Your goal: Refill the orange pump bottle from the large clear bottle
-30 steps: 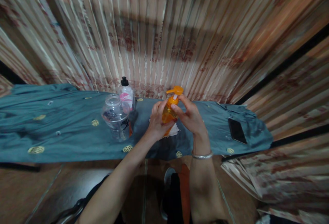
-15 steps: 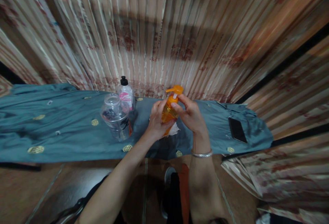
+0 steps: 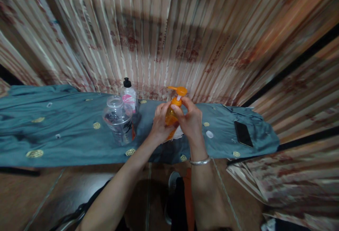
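Observation:
Above the middle of the table I hold a pump bottle of amber liquid, slightly tilted, its orange pump head pointing left. My left hand is wrapped around the bottle's body. At the orange collar, the thumb and fingers of my right hand pinch from the right side. Under the bottle, partly covered by my hands, lies a crumpled white tissue-like piece. My palms hide much of the bottle's lower part.
To the left stand a clear plastic jar and, behind it, a clear bottle with a black cap and pink label. A white disc and a black phone lie right on the teal cloth. Striped curtains hang close behind.
My right hand has shifted slightly left and turned at the collar, uncovering the white disc. The pump head's spout has swung a little. My left hand keeps its grip on the bottle.

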`<state>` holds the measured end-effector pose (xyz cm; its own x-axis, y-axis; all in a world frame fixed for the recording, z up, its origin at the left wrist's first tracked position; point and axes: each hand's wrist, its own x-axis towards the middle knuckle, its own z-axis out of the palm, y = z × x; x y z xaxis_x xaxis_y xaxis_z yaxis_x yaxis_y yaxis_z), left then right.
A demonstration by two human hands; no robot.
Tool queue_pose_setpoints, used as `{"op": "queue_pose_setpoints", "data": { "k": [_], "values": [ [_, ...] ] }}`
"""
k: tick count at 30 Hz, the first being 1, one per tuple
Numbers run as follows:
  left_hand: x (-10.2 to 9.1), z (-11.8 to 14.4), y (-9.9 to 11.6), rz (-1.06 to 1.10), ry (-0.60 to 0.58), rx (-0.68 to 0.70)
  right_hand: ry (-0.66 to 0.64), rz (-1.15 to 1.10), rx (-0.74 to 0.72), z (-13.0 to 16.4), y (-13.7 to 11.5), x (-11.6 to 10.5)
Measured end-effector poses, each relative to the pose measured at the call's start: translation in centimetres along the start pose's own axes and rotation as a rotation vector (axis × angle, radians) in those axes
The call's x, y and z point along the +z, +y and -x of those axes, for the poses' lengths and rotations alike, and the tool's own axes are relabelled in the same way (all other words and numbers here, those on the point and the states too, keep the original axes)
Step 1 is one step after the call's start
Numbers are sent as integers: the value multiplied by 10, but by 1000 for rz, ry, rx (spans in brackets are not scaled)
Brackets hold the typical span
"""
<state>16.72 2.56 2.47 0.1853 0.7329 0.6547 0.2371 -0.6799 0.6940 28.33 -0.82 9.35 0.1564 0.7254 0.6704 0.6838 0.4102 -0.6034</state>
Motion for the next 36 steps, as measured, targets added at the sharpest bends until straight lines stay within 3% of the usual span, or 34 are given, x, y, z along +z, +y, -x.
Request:
{"op": "queue_pose_setpoints", "data": {
  "k": [5, 9, 12, 15, 19, 25, 28, 32, 36],
  "values": [
    [-2, -1, 1, 2, -11, -6, 152, 51, 60, 5, -6, 13],
    [-3, 0, 2, 1, -13, -7, 60, -60, 133, 3, 0, 9],
    [-3, 0, 3, 3, -13, -8, -90, -220, 58, 1, 10, -1],
    [-3, 0, 3, 6, -20, -5, -156, -226, -7, -2, 16, -8],
    [-3, 0, 3, 4, -22, -12, -96, -136, -10, -3, 11, -8],
    [-5, 0, 4, -2, -31, -22, 75, 15, 101, -2, 0, 3],
    [-6, 0, 4, 3, -38, -18, 3, -84, 102, -2, 5, 0],
    [-5, 0, 4, 8, -38, -20, -173, -240, -1, -4, 13, -9],
    [-4, 1, 4, 3, -27, -28, -83, -130, 44, -5, 8, -6]
  ]
}}
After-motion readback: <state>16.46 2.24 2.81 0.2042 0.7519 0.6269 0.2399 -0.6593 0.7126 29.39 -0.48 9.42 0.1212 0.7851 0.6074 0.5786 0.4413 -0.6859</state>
